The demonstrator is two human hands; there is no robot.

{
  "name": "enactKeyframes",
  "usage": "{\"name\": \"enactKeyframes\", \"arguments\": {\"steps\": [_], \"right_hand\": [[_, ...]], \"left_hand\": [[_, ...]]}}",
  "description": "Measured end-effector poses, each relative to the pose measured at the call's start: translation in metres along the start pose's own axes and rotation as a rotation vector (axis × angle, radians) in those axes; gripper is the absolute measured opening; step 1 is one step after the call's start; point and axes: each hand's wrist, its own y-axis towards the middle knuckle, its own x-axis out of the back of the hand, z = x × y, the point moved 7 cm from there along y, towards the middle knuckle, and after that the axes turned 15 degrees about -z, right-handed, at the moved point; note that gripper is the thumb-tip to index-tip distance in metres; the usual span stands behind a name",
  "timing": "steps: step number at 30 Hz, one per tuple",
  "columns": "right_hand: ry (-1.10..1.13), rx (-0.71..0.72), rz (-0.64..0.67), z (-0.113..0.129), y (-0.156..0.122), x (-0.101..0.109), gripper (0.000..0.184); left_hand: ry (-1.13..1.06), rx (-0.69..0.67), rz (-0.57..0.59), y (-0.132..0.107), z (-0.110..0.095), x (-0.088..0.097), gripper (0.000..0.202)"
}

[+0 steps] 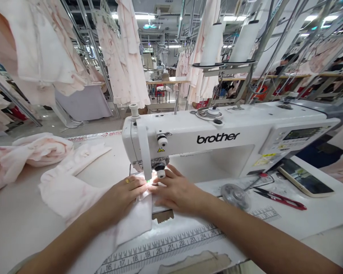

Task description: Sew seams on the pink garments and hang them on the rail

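Observation:
A white brother sewing machine [188, 133] stands in front of me, with a lit spot at its needle. Under the needle lies the edge of a pale pink garment piece [137, 217], which spreads left over the table and down toward me. My left hand [127, 196], with a yellow ring, grips the cloth just left of the needle. My right hand [177, 190] holds the cloth edge at the needle's right with its fingertips, the other fingers spread by the machine head. A white strip [143, 148] hangs down the machine's front to the needle. The fingertips partly hide the cloth edge.
Red-handled thread snips [282, 198], a phone [307, 177] and a clear round plastic disc [236, 196] lie right of my right arm. A printed ruler [165, 247] runs along the front. Bunched pink cloth [42, 148] lies left. Thread cones [211, 45] and hanging garments [128, 57] stand behind.

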Motion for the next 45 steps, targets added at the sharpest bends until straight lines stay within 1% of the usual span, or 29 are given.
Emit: {"name": "enactKeyframes", "arguments": {"steps": [3, 6, 9, 12, 14, 16, 19, 23, 26, 33, 38, 40, 42, 44, 45], "right_hand": [[-0.022, -0.041, 0.042, -0.001, 0.0, -0.003, 0.028], [-0.041, -0.08, 0.029, -0.005, -0.001, -0.003, 0.032], [-0.035, -0.057, 0.011, -0.007, -0.002, -0.003, 0.034], [-0.023, -0.015, 0.01, -0.006, -0.003, -0.003, 0.031], [-0.038, -0.006, 0.022, -0.005, -0.003, -0.003, 0.031], [-0.062, -0.018, 0.041, -0.005, -0.002, -0.003, 0.033], [-0.076, -0.053, 0.063, -0.006, -0.001, -0.003, 0.036], [-0.062, -0.052, 0.039, -0.007, 0.0, -0.001, 0.034], [-0.058, -0.052, 0.009, -0.01, 0.0, 0.0, 0.031], [-0.037, -0.045, -0.07, -0.017, 0.001, 0.004, 0.027], [-0.039, -0.014, -0.089, -0.017, 0.003, 0.006, 0.027], [-0.041, -0.015, -0.084, -0.017, 0.004, 0.006, 0.026], [-0.028, -0.019, -0.081, -0.017, 0.004, 0.005, 0.025], [-0.009, -0.028, -0.082, -0.017, 0.003, 0.005, 0.025], [0.002, -0.033, -0.083, -0.015, 0.003, 0.004, 0.025]], "left_hand": [[0.042, -0.025, 0.039, 0.001, 0.002, -0.004, 0.042], [0.105, -0.046, 0.055, 0.003, 0.003, -0.006, 0.039], [0.117, -0.06, 0.047, 0.005, -0.001, -0.002, 0.039], [0.048, -0.058, 0.063, 0.005, -0.008, 0.002, 0.044], [0.017, -0.05, 0.064, 0.005, -0.01, 0.003, 0.046], [0.028, -0.051, 0.052, 0.002, -0.006, 0.001, 0.044], [0.103, -0.043, 0.042, -0.003, 0.009, -0.007, 0.042], [0.137, 0.038, 0.051, -0.007, 0.027, -0.015, 0.039], [0.127, 0.06, 0.059, -0.005, 0.028, -0.015, 0.039], [0.106, 0.11, 0.031, -0.001, 0.026, -0.01, 0.041], [0.101, 0.137, 0.019, -0.002, 0.024, -0.011, 0.042], [0.116, 0.164, 0.016, -0.001, 0.028, -0.008, 0.037], [0.16, 0.22, -0.001, -0.004, 0.042, 0.004, 0.032], [0.245, 0.319, -0.044, -0.016, 0.064, 0.026, 0.032], [0.294, 0.375, -0.067, -0.026, 0.076, 0.04, 0.034]]}}
